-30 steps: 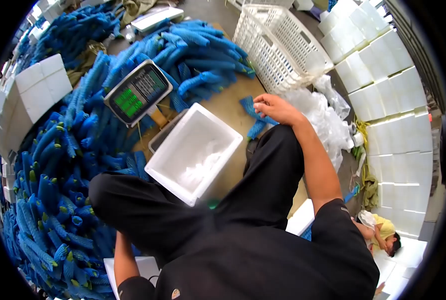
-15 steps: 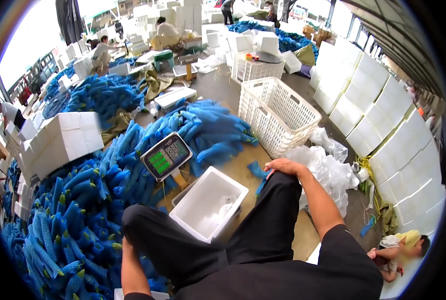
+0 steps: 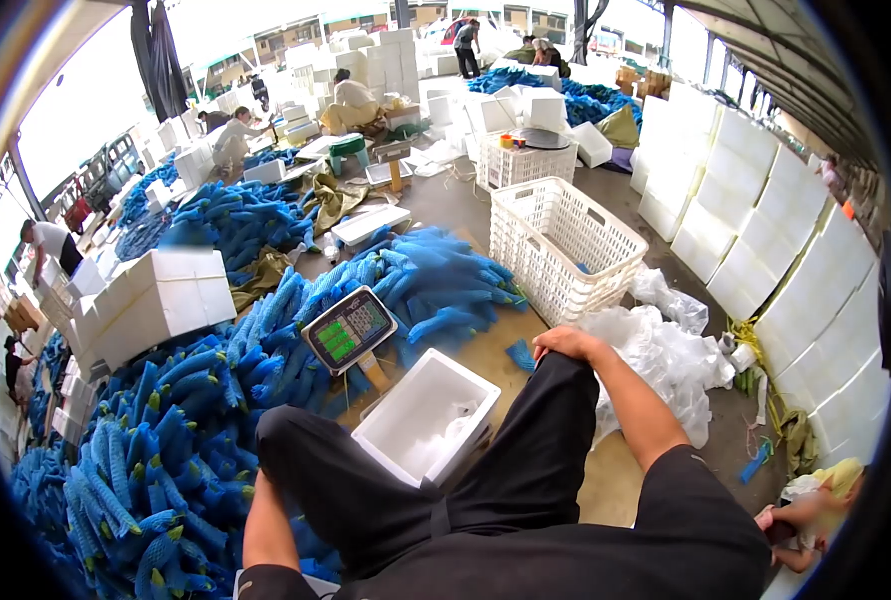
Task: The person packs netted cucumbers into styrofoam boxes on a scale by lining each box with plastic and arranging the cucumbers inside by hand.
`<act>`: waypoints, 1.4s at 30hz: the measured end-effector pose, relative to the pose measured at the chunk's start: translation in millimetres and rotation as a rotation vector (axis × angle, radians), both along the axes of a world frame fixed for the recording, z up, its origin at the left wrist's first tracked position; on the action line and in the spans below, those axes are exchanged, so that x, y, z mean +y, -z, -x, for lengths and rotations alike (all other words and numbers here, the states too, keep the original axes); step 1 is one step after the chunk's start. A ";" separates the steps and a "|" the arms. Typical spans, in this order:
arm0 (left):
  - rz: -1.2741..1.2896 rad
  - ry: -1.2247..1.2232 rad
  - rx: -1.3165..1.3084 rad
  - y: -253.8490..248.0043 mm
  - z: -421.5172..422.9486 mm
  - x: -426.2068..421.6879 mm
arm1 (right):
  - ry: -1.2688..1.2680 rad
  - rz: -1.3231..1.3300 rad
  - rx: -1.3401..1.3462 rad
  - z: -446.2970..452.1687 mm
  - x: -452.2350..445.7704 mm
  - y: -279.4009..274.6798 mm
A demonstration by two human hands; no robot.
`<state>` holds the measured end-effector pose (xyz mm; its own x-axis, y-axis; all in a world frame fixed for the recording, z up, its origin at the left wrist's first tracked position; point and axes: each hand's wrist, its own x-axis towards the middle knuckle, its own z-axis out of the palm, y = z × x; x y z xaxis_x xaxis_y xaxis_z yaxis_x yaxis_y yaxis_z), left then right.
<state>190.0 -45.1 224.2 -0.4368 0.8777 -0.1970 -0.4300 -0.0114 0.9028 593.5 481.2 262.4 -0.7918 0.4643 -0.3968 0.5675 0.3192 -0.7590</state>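
The right hand (image 3: 572, 343) lay loose on the knee (image 3: 570, 372), box (image 3: 418, 405) left of its fingers (image 3: 543, 346); the left hand's couldn't be seen.

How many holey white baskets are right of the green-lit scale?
2: the nearer basket beside the crumpled plastic, and the farther basket just behind it. Others may be hidden.
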 end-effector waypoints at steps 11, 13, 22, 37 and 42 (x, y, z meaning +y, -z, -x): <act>0.187 -0.135 -0.034 -6.0 -17.9 18.3 | -0.176 -0.051 0.073 11.8 26.0 35.7; 0.217 -0.163 -0.053 -3.2 -20.3 21.1 | -0.183 -0.017 0.104 5.0 23.6 39.0; 0.307 -0.212 -0.142 10.2 0.6 40.9 | -0.095 0.272 0.337 6.5 46.6 97.1; 0.779 -0.516 1.064 -45.9 -26.2 58.4 | 0.442 -0.663 -0.487 -32.1 91.9 338.2; 0.762 -0.502 1.131 -36.2 -18.7 54.0 | 0.302 -0.743 -0.593 -11.8 90.7 350.9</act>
<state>208.8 8.8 260.4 -0.8953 0.4304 0.1152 0.4067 0.6840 0.6056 605.3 571.9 -88.5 -0.3673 0.9045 -0.2168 0.9258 0.3778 0.0076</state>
